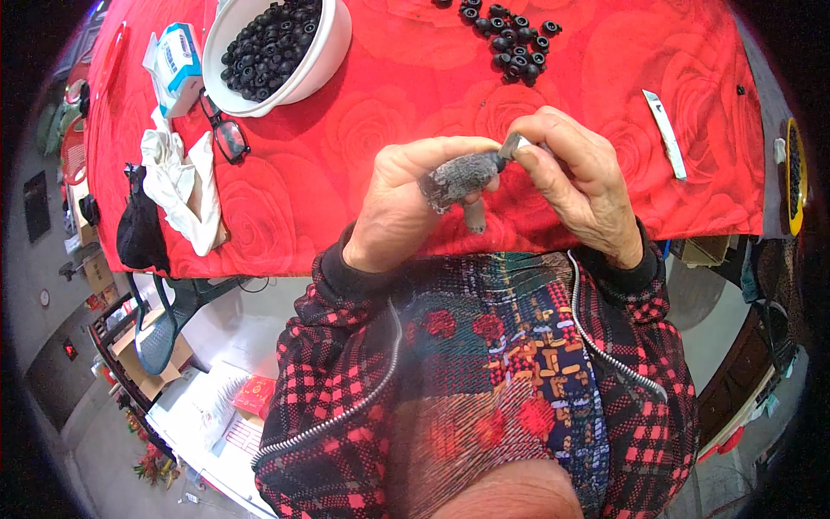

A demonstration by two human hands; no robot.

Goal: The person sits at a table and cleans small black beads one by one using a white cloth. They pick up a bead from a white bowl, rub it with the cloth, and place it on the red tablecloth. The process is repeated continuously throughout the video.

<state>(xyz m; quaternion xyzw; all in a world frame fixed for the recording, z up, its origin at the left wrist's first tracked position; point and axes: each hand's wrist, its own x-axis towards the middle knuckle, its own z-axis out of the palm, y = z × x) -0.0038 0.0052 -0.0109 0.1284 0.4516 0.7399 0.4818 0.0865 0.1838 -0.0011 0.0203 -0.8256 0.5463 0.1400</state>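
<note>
My left hand (pixel 402 186) is closed in a pinch on a small black part (pixel 501 161), mostly hidden by the fingers. Worn grey fabric (pixel 458 180) covers one finger of that hand, and a second grey-covered fingertip shows below it. Between the thumb and forefinger of my right hand (pixel 581 177) is a small flat metal blade (pixel 512 145), its edge against the black part. Both hands meet above the near side of the red tablecloth (pixel 346 208). Past them lies a loose group of small black ring-shaped rubber parts (pixel 517 43).
A white bowl (pixel 333 52) full of similar black parts stands at the far left. Near it are a tissue pack (pixel 179 69), glasses (pixel 230 138), a white cloth (pixel 203 195) and a black cloth (pixel 140 225). A white strip-shaped packet (pixel 664 136) lies at right, by a yellow-rimmed container (pixel 800 177).
</note>
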